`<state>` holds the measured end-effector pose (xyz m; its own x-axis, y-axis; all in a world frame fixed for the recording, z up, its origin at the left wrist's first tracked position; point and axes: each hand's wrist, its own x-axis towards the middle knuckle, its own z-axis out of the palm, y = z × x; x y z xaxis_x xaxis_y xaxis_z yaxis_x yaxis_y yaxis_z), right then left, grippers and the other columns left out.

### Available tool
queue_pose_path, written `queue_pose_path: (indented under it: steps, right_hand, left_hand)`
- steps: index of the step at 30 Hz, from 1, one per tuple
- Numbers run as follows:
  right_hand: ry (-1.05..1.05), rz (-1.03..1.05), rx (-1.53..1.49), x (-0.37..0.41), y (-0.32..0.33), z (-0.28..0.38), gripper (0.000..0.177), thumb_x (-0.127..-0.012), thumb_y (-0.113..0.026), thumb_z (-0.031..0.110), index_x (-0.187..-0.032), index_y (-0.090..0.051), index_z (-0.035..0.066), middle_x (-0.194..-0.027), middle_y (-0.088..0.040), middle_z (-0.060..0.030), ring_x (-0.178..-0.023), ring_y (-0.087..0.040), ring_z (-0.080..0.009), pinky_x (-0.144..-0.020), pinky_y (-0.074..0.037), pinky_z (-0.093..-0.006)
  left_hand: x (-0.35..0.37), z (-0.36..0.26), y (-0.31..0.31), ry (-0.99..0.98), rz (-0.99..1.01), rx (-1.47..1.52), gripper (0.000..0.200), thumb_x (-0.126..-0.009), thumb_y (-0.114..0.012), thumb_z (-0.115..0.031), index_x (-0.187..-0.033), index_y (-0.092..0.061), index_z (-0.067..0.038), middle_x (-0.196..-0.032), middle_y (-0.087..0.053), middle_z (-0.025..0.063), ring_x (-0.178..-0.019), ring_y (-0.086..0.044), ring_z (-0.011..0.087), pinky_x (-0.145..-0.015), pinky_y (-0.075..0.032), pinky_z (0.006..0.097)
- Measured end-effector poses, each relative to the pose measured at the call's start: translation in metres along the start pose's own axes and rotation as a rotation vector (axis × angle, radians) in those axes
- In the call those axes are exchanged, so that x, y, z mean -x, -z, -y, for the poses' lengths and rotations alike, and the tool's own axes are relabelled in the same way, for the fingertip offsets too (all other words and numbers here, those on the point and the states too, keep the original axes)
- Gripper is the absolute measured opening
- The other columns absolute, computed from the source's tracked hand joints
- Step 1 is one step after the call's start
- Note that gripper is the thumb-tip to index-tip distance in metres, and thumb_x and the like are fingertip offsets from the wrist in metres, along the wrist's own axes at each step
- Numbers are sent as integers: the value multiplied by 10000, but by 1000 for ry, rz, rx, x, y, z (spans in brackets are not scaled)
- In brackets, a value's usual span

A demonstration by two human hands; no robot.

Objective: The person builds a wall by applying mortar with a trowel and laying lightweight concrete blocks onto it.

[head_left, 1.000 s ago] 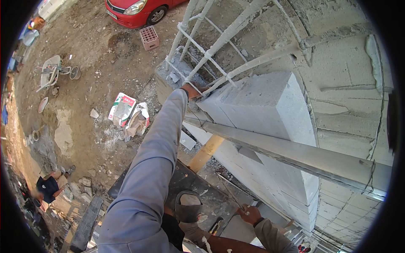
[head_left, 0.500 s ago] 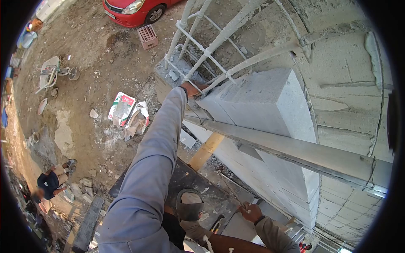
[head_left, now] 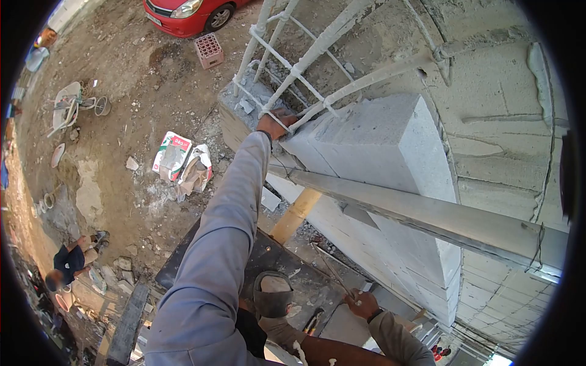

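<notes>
Head: clasping thin brown rod (head_left: pixel 332 272) in right hand (head_left: pixel 364 304); cannot tell if gripping far, whitish steel bars (head_left: pixel 296 71) with half-hidden left hand (head_left: pixel 276 124).

- Printed sack (head_left: pixel 172 154) on the dirt ground: a short row of pale, rounded characters on its red panel (head_left: pixel 179 143), resembling "080" or "ogo"; the angle and blur leave the exact reading uncertain.
- The same sack's white and green parts: any smaller print is too fine to make out.
- Red hatchback (head_left: pixel 192 11): a pale licence plate (head_left: pixel 152 19) sits low at the front, its characters too small to read.
</notes>
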<state>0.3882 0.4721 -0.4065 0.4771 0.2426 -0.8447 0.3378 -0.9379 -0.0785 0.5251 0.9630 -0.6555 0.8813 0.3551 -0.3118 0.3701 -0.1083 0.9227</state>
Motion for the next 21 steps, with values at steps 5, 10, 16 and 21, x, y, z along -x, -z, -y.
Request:
queue_pose_path:
  steps: [5,10,16,21]
  right_hand:
    - [-6,-10,9,2,0,4,428,-878,-538,440,-847,-608,19,-668,-606,-222,-689,-616,-415,-636,-473,-485]
    - [-46,17,33,4,-8,-1,407,-870,-546,425,-857,-623,26,-711,-623,-234,-724,-617,-425,-670,-474,-509]
    - [-57,36,42,3,-8,-3,415,-869,-547,428,-855,-628,21,-749,-631,-240,-754,-618,-428,-691,-477,-509]
    - [-31,23,24,5,-8,1,431,-866,-553,432,-859,-630,8,-743,-626,-238,-755,-619,-424,-679,-479,-495]
  left_hand:
    - [-13,32,-5,-544,-110,-406,266,-839,-530,-243,-1050,-675,-171,-1022,-650,81,-991,-599,307,-885,-468,372]
    - [2,7,8,-381,-30,-267,275,-937,-501,-305,-947,-599,-48,-877,-621,178,-873,-599,385,-755,-479,420]
    - [10,8,-7,-34,-384,-207,398,-920,-516,-426,-920,-622,-43,-891,-632,233,-880,-601,408,-757,-465,458]
    - [34,3,-14,106,-495,-37,417,-858,-597,-423,-1031,-643,-46,-914,-661,225,-881,-621,413,-755,-482,465]
